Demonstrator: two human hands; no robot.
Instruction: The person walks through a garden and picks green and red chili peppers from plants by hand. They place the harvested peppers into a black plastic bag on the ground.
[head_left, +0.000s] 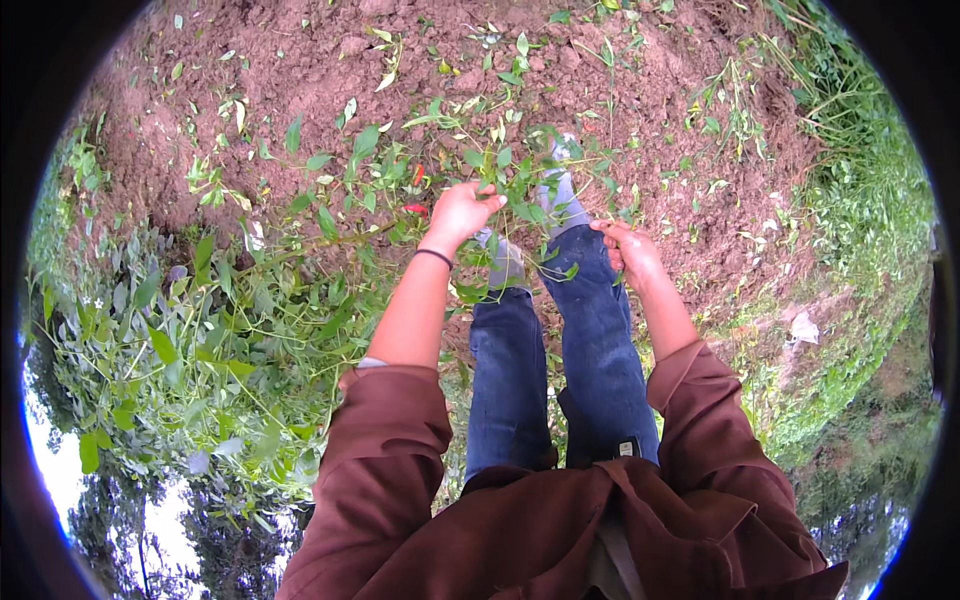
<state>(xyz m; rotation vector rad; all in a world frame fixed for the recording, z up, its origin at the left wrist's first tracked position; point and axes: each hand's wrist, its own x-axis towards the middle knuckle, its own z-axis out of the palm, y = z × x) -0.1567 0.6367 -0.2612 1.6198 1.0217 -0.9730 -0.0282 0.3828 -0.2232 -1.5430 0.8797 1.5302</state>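
My left hand (461, 214), with a dark band at the wrist, has its thumb and forefinger pinched on a leafy green stem (517, 196). The stem's leaves and thin shoots spread in front of my shins. To the right, my right hand (630, 251) is by my knee with its fingers curled. Thin shoots run near its fingertips, but whether they are gripped is unclear. Close to my left wrist a red chili pepper (415, 210) shows among the leaves. Another red pepper (418, 175) is just above it.
Dense leafy plants (247, 337) crowd the left side. Clumpy brown soil (300, 67) with scattered leaves stretches ahead. Two yellow-green peppers (446, 69) lie on it. My jeans-clad legs (600, 337) stand below my hands. Grass (862, 142) borders the right, with a white scrap (804, 328) nearby.
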